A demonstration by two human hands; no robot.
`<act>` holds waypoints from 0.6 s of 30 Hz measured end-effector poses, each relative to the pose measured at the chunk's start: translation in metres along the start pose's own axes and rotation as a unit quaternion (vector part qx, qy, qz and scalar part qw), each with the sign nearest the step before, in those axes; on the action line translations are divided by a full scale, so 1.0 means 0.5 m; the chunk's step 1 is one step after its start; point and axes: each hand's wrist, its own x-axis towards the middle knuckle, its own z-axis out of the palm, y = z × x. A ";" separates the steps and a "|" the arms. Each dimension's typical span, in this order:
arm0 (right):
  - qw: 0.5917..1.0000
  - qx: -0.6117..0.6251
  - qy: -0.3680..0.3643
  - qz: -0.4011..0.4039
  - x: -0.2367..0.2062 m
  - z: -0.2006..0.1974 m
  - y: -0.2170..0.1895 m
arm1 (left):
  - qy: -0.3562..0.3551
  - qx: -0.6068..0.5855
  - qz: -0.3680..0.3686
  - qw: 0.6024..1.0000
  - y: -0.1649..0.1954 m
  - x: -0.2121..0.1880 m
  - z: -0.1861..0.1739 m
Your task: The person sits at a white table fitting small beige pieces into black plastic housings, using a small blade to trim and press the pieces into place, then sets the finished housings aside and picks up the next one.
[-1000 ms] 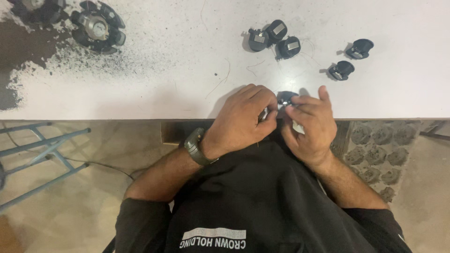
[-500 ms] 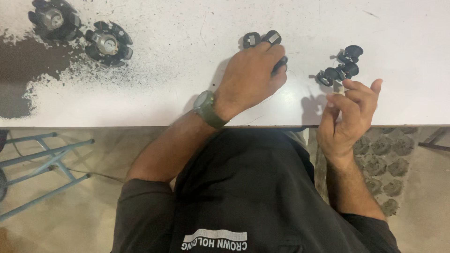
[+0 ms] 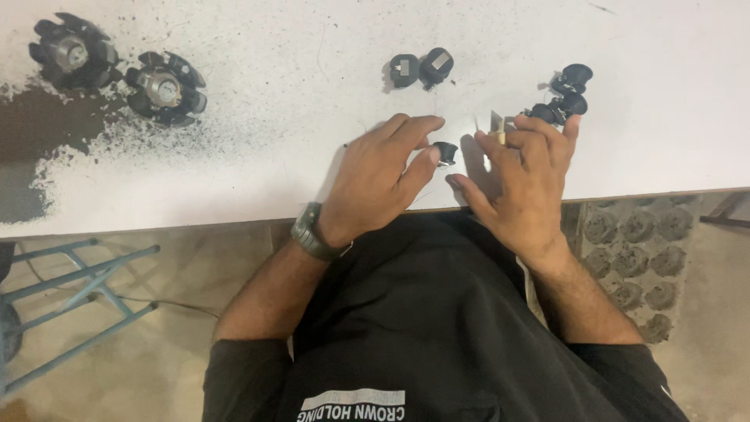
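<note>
A small black cap-like part (image 3: pixel 445 152) sits pinched at the fingertips of the left hand (image 3: pixel 383 176), held just above the white surface (image 3: pixel 297 156) near its front edge. The thumb and forefinger close on the part while the remaining fingers arch loosely over it. Just to the right, the right hand (image 3: pixel 523 184) grips a small pale, blade-like piece (image 3: pixel 496 129) between its raised fingertips, palm turned toward the left hand; the black part lies between the two hands, touching only the left. A dark wristwatch (image 3: pixel 311 233) circles the left wrist at the surface's front edge.

Beyond the right hand's fingertips, toward the right side of the surface, lies a cluster of similar black parts (image 3: pixel 564 94). Two more black parts (image 3: pixel 420 69) rest side by side farther back, near the middle of the surface, well apart from both hands. At the far left corner stand two black toothed round components with metal centres (image 3: pixel 117 70), amid dark speckled staining. A blue metal frame (image 3: pixel 70 305) stands on the floor below the surface's left side.
</note>
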 end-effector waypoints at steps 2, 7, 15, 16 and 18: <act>1.000 0.005 -0.005 0.005 0.006 0.000 -0.003 | -0.009 0.037 0.036 0.999 0.002 -0.009 -0.005; 0.998 0.057 0.000 0.004 0.021 -0.007 -0.010 | -0.013 0.087 0.072 0.994 -0.012 -0.011 0.008; 0.998 0.045 -0.035 -0.029 0.028 -0.009 -0.013 | -0.054 0.081 0.060 0.993 -0.019 -0.018 0.014; 0.998 0.041 -0.036 -0.029 0.028 -0.007 -0.013 | -0.057 0.069 0.048 0.995 -0.018 -0.024 0.007; 0.998 0.037 -0.042 -0.030 0.025 -0.005 -0.016 | -0.065 0.044 0.020 0.997 -0.013 -0.040 -0.007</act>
